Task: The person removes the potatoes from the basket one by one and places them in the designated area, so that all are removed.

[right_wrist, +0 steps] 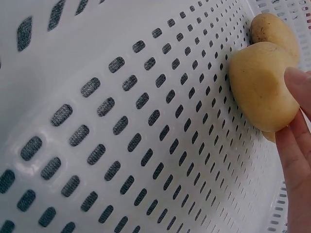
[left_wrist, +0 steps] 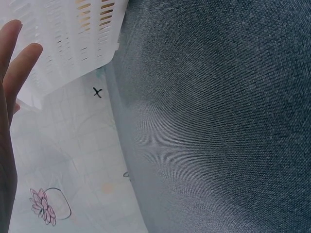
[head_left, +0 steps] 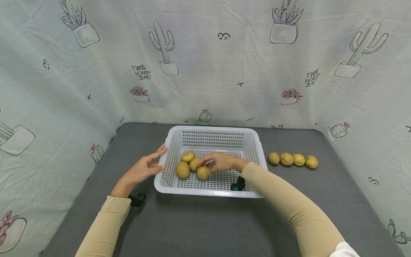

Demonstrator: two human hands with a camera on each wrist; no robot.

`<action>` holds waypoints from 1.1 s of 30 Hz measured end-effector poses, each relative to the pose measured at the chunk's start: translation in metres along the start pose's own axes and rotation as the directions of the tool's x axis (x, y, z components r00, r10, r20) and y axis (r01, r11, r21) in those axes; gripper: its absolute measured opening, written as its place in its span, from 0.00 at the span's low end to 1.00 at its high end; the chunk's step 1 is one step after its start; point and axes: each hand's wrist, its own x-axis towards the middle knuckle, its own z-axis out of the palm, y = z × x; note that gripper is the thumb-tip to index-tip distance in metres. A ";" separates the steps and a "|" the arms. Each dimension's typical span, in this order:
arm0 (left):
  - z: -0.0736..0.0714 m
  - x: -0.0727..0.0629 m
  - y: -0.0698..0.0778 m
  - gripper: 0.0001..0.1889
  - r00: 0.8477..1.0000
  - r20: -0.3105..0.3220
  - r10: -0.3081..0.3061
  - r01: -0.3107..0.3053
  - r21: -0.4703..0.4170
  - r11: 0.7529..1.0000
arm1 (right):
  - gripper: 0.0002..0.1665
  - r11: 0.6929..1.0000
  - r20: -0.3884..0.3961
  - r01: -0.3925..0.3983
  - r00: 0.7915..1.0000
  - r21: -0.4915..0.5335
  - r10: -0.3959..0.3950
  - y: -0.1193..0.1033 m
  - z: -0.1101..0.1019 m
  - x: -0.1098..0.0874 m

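A white perforated plastic basket (head_left: 196, 191) stands on the grey table. My right hand (head_left: 223, 161) reaches into it from the right and holds a potato (head_left: 203, 172) between thumb and fingers, low over the basket floor. In the right wrist view this potato (right_wrist: 260, 82) shows large, with another potato (right_wrist: 272, 30) behind it. Three more potatoes lie close by on the left side of the basket: a larger one (head_left: 182, 170), an oval one (head_left: 187, 156) and one partly hidden (head_left: 194, 164). My left hand (head_left: 143, 168), fingers extended, touches the basket's left rim.
Several potatoes (head_left: 286, 159) lie in a row on the table, right of the basket. A patterned curtain (head_left: 205, 71) hangs behind and at both sides of the table. Black wrist devices (head_left: 138, 200) sit under both wrists, the right one low inside the basket.
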 end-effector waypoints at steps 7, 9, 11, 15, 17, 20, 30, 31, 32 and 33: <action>0.000 0.000 -0.001 0.39 1.000 -0.002 -0.007 0.007 -0.003 1.000 | 0.32 0.997 -0.009 -0.015 1.000 -0.078 0.015 0.003 0.001 0.002; -0.001 0.000 -0.001 0.39 1.000 0.003 -0.005 0.005 -0.007 1.000 | 0.32 0.993 -0.010 -0.037 0.999 -0.110 0.036 0.004 0.002 0.002; -0.001 0.000 0.000 0.39 1.000 0.005 -0.009 0.009 -0.012 1.000 | 0.32 0.991 -0.011 -0.056 0.998 -0.124 0.055 0.005 0.002 0.002; 0.000 0.000 0.001 0.39 1.000 0.010 -0.005 0.005 -0.006 1.000 | 0.32 0.992 -0.011 -0.073 0.997 -0.100 0.072 0.004 0.003 0.001; 0.000 0.000 0.001 0.39 1.000 0.009 -0.004 0.004 -0.001 1.000 | 0.32 0.991 -0.009 -0.081 0.997 -0.104 0.080 0.004 0.003 0.001; 0.000 0.000 0.000 0.39 1.000 0.008 -0.002 0.002 0.002 1.000 | 0.32 0.988 -0.004 -0.093 0.996 -0.119 0.093 0.004 0.003 0.001; 0.000 -0.001 -0.003 0.39 0.999 0.016 0.035 -0.035 0.014 0.999 | 0.32 0.975 0.005 -0.108 0.994 -0.192 0.111 0.006 0.003 0.003; 0.000 -0.001 -0.003 0.39 0.999 0.016 0.033 -0.034 0.010 0.999 | 0.31 0.974 0.004 -0.110 0.994 -0.199 0.113 0.005 0.003 0.003; 0.000 -0.001 -0.003 0.39 1.000 0.016 0.026 -0.026 0.004 1.000 | 0.31 0.974 0.004 -0.111 0.994 -0.199 0.114 0.005 0.003 0.003; 0.000 -0.001 -0.004 0.39 1.000 0.018 0.025 -0.025 0.001 1.000 | 0.31 0.974 0.005 -0.110 0.994 -0.198 0.113 0.005 0.003 0.003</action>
